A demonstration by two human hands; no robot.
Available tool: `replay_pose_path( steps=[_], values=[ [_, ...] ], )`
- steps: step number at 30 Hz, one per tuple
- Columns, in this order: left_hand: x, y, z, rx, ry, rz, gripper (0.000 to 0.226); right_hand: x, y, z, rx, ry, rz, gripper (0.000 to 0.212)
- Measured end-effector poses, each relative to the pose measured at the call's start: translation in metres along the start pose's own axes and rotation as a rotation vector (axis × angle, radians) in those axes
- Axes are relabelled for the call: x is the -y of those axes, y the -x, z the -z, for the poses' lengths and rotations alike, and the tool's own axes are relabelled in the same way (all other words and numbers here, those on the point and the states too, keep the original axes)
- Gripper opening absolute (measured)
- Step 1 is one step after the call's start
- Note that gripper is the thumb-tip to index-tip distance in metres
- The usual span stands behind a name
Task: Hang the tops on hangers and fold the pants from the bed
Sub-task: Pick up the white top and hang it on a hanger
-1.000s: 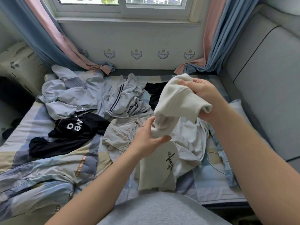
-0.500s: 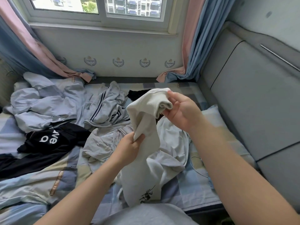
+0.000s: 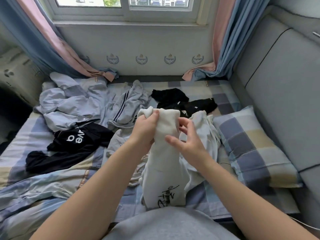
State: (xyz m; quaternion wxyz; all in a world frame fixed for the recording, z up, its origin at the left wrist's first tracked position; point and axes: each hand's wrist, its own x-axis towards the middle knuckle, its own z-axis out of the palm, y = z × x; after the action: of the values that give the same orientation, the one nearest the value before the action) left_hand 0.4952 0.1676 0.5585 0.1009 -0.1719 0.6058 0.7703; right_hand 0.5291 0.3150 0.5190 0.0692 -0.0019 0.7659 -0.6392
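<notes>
Under the window (image 3: 124,7), a bed (image 3: 225,94) with a checked sheet carries many loose clothes, among them a black top with white letters (image 3: 72,146) towards its left side and a pillow (image 3: 256,149) along its right edge. Over the middle of the near edge, the person holds up a cream garment (image 3: 164,167) with a black script print at its low end. It is bunched into one long roll, so I cannot tell whether it is a top or pants.

The left hand (image 3: 145,129) has its grip clenched on the upper end of this roll. The right hand (image 3: 185,141) is released, with fingers spread, just beside the right side of the fabric; whether it touches, I cannot say. The long axis of the garment runs from the upper end at the hands down towards the person's body. Both hands are at the upper part, and the printed end hangs free. I judge that the next move is to spread the garment, and the free right hand is the one placed to take a second hold.
</notes>
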Motion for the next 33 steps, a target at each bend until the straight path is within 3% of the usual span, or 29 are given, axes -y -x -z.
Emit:
replay_pose_path(
  steps=[2,3,7,11,14,19,23,26,29,33],
  values=[
    [-0.002,0.000,-0.003,0.013,0.031,-0.010,0.028,-0.020,0.004,-0.020,0.006,0.041,-0.096,0.086],
    [-0.002,0.000,-0.004,0.027,0.037,-0.016,0.027,-0.028,0.004,-0.027,-0.019,0.059,-0.136,0.082],
    [-0.008,0.001,-0.004,0.078,0.060,-0.030,0.028,-0.052,-0.008,-0.017,-0.104,0.254,-0.229,0.015],
    [-0.004,-0.007,0.012,0.125,0.095,-0.065,0.034,-0.042,-0.020,0.005,-0.100,0.111,-0.217,0.021],
    [0.015,-0.010,0.026,0.192,-0.089,-0.065,0.033,-0.010,-0.025,0.017,-0.083,0.002,-0.116,0.013],
    [0.075,-0.002,0.036,0.354,-0.592,0.050,0.065,0.038,-0.035,0.034,-0.068,-0.078,0.001,0.013],
    [0.090,-0.006,0.047,0.317,-0.943,-0.052,0.035,0.044,-0.041,0.038,-0.162,-0.098,-0.024,0.008],
    [0.082,-0.010,0.050,0.177,-1.148,-0.072,0.042,0.031,-0.041,0.037,-0.213,-0.032,-0.145,0.033],
    [0.072,-0.015,0.049,0.035,-0.953,0.004,0.044,0.016,-0.027,0.028,-0.134,0.097,-0.168,0.046],
    [0.049,-0.019,0.040,-0.166,-0.342,0.235,0.054,-0.014,0.003,0.003,0.135,0.197,-0.168,0.052]
  ],
)
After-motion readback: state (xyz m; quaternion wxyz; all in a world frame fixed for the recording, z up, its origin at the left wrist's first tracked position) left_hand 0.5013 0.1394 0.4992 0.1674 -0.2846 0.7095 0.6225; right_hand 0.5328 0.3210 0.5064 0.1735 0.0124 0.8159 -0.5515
